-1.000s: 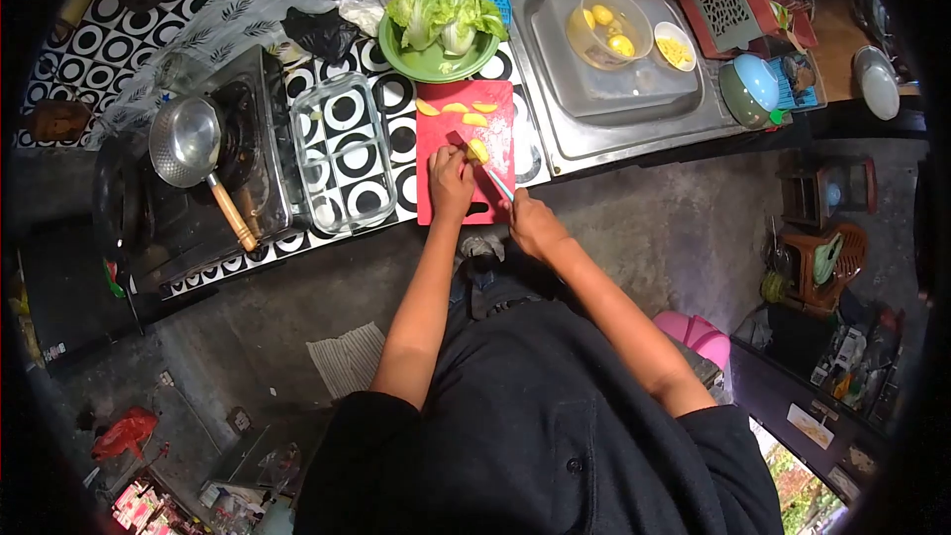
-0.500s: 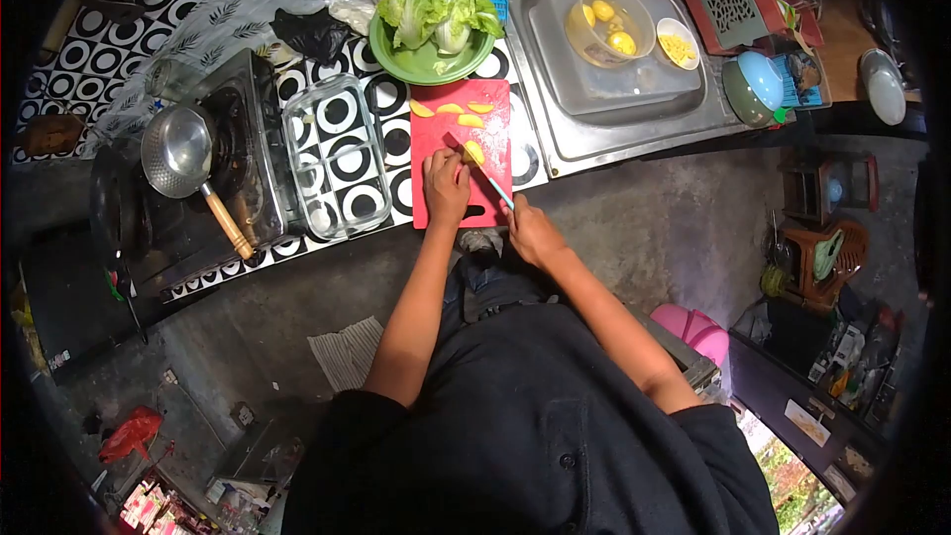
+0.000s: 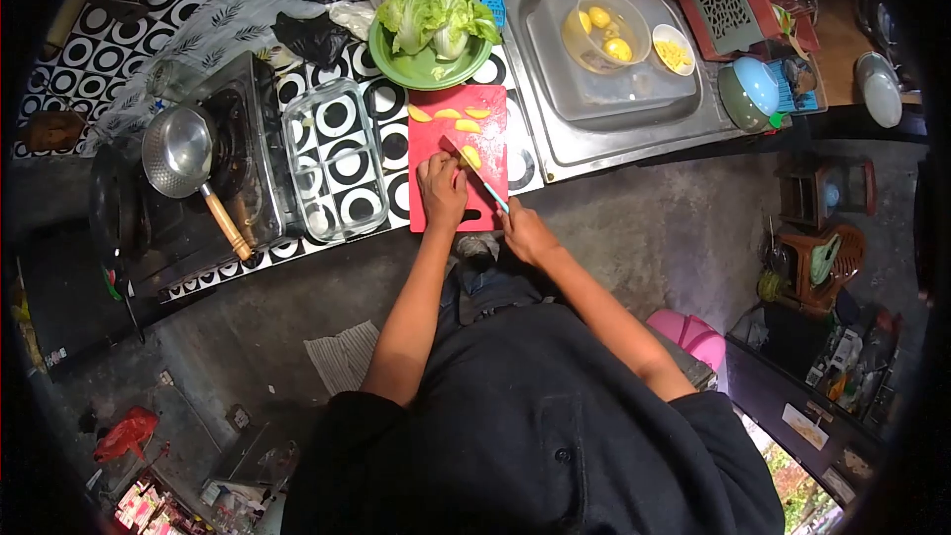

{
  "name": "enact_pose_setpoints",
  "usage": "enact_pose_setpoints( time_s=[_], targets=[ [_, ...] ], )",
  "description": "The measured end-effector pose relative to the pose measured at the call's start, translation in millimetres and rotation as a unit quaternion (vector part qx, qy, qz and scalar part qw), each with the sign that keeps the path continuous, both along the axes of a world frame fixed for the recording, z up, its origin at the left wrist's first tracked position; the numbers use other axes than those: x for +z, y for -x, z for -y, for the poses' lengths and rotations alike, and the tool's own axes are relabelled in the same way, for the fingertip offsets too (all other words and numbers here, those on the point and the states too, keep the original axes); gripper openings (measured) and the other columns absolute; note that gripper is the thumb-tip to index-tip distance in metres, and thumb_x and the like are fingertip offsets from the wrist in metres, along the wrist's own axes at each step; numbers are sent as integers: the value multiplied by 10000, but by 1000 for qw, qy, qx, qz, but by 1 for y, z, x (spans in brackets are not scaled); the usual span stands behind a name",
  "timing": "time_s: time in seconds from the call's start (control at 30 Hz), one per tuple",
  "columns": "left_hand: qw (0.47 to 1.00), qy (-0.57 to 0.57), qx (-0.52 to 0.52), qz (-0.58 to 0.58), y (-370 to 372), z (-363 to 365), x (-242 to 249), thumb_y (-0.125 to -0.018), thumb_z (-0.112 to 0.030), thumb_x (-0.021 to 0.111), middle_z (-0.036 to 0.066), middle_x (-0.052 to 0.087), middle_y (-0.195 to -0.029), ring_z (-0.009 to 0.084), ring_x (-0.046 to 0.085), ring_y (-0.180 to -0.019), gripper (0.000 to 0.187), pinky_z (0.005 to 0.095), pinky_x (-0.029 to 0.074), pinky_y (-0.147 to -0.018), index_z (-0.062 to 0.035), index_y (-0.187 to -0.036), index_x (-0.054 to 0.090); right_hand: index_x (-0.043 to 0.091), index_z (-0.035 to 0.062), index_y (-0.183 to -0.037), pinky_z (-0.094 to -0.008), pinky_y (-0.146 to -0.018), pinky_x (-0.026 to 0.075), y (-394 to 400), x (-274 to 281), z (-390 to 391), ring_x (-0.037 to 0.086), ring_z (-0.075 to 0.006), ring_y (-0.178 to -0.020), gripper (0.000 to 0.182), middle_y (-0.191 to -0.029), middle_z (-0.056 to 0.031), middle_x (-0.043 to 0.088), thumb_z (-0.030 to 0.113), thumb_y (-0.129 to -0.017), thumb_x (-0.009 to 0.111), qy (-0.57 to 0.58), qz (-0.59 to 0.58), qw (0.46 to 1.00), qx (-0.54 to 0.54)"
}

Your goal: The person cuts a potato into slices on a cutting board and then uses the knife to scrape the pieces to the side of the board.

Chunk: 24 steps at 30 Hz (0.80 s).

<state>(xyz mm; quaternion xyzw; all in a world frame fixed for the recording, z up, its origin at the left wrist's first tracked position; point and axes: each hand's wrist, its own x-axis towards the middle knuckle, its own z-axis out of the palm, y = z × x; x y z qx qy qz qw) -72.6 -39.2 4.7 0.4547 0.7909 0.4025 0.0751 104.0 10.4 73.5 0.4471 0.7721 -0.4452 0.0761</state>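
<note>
My right hand (image 3: 528,235) grips the light-blue handle of a kitchen knife (image 3: 480,176), its blade slanting up and left across the red cutting board (image 3: 426,139). A yellow piece, apparently potato (image 3: 471,156), lies at the blade. On the blade's left side, my left hand (image 3: 443,193) has curled fingers pressed against this piece; the fingers partly hide what they hold. Several yellow wedges (image 3: 447,113) lie spread across the upper part of the board.
A green bowl of leafy cabbage (image 3: 426,69) touches the board's far end. Left stand a glass dish (image 3: 380,178) and a stove with a wok-like pan (image 3: 178,151). At right, the sink (image 3: 555,144) holds a clear bowl (image 3: 578,59) of yellow pieces and a small bowl (image 3: 674,50).
The knife blade and the potato piece have shifted slightly relative to each other. My left fingers have moved a little. The wedges on the board stay in place; the whole view has shifted slightly.
</note>
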Motion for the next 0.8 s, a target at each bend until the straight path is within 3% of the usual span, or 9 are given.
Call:
enact_pose_setpoints(
  time_s=[0.33,0.8],
  targets=[
    [1000,-3,1,-7,0,1,-1,-785,-79,755,123,591,-1182,375,484,-1196,270,507,377,-1068,-21,-1039,686,522,-81,-1042,-598,-844,465,6,10,-18,604,-556,-948,403,-945,-372,642,317,-1049,462,11,18,999,39],
    [1000,-21,1,-19,0,1,2,-797,-95,753,131,590,-1154,373,491,-1182,275,517,347,-1119,-22,-1055,693,549,-98,-1066,-567,-863,481,14,-7,-29,608,-540,-1003,447,-979,-375,643,339,-1051,459,6,20,998,67]
  ],
)
